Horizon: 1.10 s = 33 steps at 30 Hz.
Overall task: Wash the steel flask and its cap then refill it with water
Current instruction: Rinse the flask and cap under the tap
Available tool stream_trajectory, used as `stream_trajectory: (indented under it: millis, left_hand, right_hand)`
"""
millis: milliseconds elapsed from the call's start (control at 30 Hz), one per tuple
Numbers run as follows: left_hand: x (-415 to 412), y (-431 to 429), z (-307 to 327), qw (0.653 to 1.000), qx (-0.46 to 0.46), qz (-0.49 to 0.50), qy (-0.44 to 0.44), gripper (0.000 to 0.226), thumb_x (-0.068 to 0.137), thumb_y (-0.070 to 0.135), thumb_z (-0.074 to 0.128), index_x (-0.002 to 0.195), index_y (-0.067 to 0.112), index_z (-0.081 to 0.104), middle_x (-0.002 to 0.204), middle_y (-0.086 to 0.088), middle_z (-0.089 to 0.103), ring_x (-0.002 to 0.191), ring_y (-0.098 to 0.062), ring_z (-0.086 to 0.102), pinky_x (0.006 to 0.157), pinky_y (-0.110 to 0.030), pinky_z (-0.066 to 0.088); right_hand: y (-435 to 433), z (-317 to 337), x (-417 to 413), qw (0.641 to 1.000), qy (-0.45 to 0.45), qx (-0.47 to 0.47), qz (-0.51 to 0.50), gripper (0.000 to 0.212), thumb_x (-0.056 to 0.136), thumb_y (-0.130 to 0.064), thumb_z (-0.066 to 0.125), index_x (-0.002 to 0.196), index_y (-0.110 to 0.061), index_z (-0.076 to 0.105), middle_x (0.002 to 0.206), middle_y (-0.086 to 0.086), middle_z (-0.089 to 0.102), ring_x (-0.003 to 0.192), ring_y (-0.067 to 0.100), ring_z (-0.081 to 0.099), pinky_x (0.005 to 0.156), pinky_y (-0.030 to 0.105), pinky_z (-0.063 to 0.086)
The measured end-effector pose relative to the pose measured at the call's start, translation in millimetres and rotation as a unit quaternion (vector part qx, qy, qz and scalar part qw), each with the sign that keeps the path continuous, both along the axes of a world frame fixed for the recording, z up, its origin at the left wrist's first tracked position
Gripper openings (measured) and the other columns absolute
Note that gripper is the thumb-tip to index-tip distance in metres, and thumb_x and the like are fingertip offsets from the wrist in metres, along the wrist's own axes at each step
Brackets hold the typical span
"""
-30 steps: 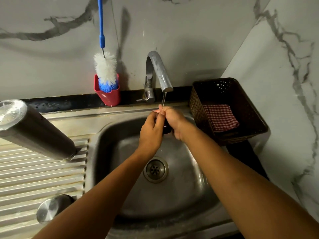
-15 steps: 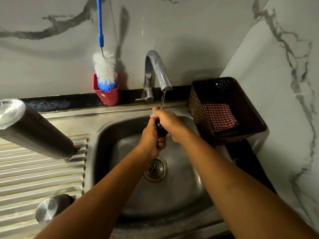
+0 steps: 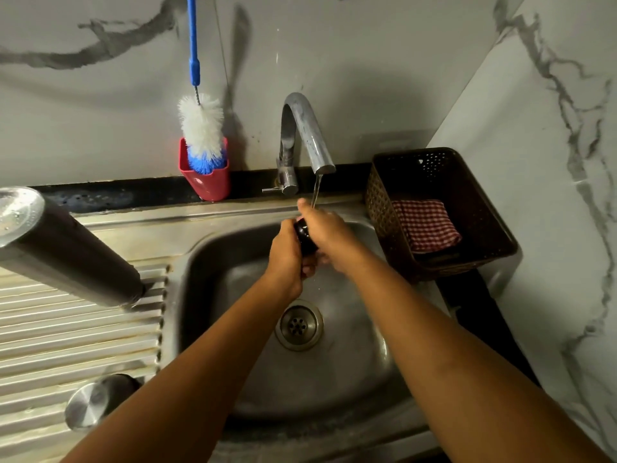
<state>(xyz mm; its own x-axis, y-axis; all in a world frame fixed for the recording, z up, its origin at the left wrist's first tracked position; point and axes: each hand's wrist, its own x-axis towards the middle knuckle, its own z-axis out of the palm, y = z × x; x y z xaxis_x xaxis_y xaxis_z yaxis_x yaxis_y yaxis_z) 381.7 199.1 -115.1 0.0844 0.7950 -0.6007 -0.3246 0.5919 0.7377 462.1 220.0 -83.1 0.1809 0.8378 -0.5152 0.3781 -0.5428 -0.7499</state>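
Observation:
A black flask cap [image 3: 305,236] sits between my two hands over the sink basin [image 3: 354,362], just under the thin stream of water [image 3: 316,192] running from the steel tap [image 3: 307,132]. My left hand [image 3: 286,260] grips the cap from the left. My right hand [image 3: 330,233] wraps over it from the right, thumb raised toward the stream. The cap is mostly hidden by my fingers. The steel flask [image 3: 66,248] stands upside down on the ribbed drainboard [image 3: 66,339] at left. A round steel lid cup [image 3: 88,406] rests near the drainboard's front.
A bottle brush [image 3: 200,125] with a blue handle stands in a red cup [image 3: 207,183] behind the sink. A dark woven basket [image 3: 484,228] holding a red checked cloth [image 3: 425,225] sits right of the basin, against the marble wall.
My hands have dropped slightly from the spout and turned around the cap. My right hand now covers it from above, and more of the black cap shows between my hands.

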Motion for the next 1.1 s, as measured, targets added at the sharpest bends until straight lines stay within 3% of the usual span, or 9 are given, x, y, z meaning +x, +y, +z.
stream_trajectory:
  millis: [67,167,267,433,533,633,733,933,1100]
  left_hand:
    - [-2,-2,1,0.996,0.052,-0.021,0.074,0.039,0.108,0.039,0.039,0.1,0.014,0.067,0.081,-0.009,0.07,0.06,-0.013,0.066,0.046,-0.022,0.046]
    - [-4,-3,-4,0.986,0.117,-0.007,0.121,0.035,0.106,0.038,0.043,0.101,0.018,0.071,0.095,-0.011,0.075,0.089,-0.025,0.072,0.072,-0.038,0.059]
    - [-2,-1,-8,0.983,0.114,0.005,0.142,0.037,0.107,0.037,0.042,0.1,0.016,0.071,0.095,-0.014,0.074,0.091,-0.03,0.07,0.074,-0.046,0.06]
    - [-7,0,-12,0.992,0.083,0.018,0.088,0.039,0.107,0.05,0.049,0.11,0.019,0.07,0.109,-0.016,0.075,0.104,-0.032,0.073,0.093,-0.051,0.06]
    - [-17,1,-12,0.997,0.073,-0.006,0.032,0.043,0.104,0.045,0.06,0.124,0.007,0.065,0.111,-0.017,0.073,0.088,-0.022,0.072,0.073,-0.033,0.061]
    - [-24,2,-7,0.997,0.062,-0.023,-0.038,0.039,0.104,0.027,0.063,0.132,0.0,0.064,0.115,-0.019,0.072,0.101,-0.028,0.068,0.081,-0.034,0.064]
    - [-33,2,-4,0.994,0.067,-0.036,-0.082,0.038,0.101,0.018,0.066,0.134,-0.001,0.065,0.128,-0.027,0.069,0.106,-0.03,0.066,0.083,-0.031,0.063]
    - [-39,-4,-8,0.989,0.119,-0.052,-0.071,0.035,0.097,0.003,0.068,0.132,0.002,0.067,0.118,-0.021,0.074,0.094,-0.022,0.076,0.081,-0.03,0.064]
    - [-40,-13,-14,0.979,0.19,-0.069,0.038,0.04,0.089,-0.003,0.076,0.128,0.006,0.07,0.118,-0.016,0.076,0.111,-0.031,0.073,0.095,-0.042,0.06]
  right_hand:
    - [0,4,10,0.984,0.121,-0.125,-0.03,0.055,0.099,-0.065,0.044,0.115,-0.016,0.065,0.105,0.013,0.072,0.091,0.031,0.071,0.085,0.046,0.059]
    - [-11,-5,5,0.969,0.193,-0.121,-0.093,0.059,0.099,-0.067,0.039,0.12,-0.019,0.064,0.113,0.017,0.072,0.101,0.035,0.071,0.085,0.052,0.059]
    - [-26,-20,-7,0.996,0.013,0.084,-0.037,0.057,0.104,-0.062,0.029,0.121,-0.02,0.062,0.11,0.011,0.072,0.098,0.027,0.07,0.083,0.05,0.061]
    - [-43,-39,12,0.926,-0.209,0.293,0.113,0.04,0.104,-0.043,0.043,0.133,-0.021,0.06,0.121,0.001,0.069,0.106,0.013,0.065,0.09,0.033,0.056]
    - [-45,-36,27,0.935,-0.081,0.338,0.069,0.036,0.093,-0.008,0.068,0.128,-0.016,0.068,0.123,-0.002,0.069,0.1,-0.004,0.062,0.087,0.013,0.051]
    - [-44,-37,38,0.947,0.076,0.312,-0.003,0.04,0.086,0.009,0.069,0.117,-0.016,0.072,0.12,0.0,0.072,0.113,0.006,0.066,0.099,0.032,0.056]
    - [-45,-33,38,0.942,0.176,0.283,-0.033,0.033,0.092,-0.001,0.07,0.124,-0.012,0.068,0.12,0.006,0.072,0.113,0.022,0.07,0.086,0.043,0.062]
    - [-48,-24,35,0.967,0.182,0.171,-0.038,0.031,0.101,-0.037,0.062,0.128,-0.022,0.063,0.106,0.006,0.074,0.079,0.016,0.071,0.057,0.028,0.056]
    - [-46,-27,25,0.962,0.22,0.141,-0.079,0.026,0.1,-0.033,0.064,0.118,-0.013,0.065,0.096,0.008,0.075,0.068,0.019,0.071,0.057,0.033,0.059]
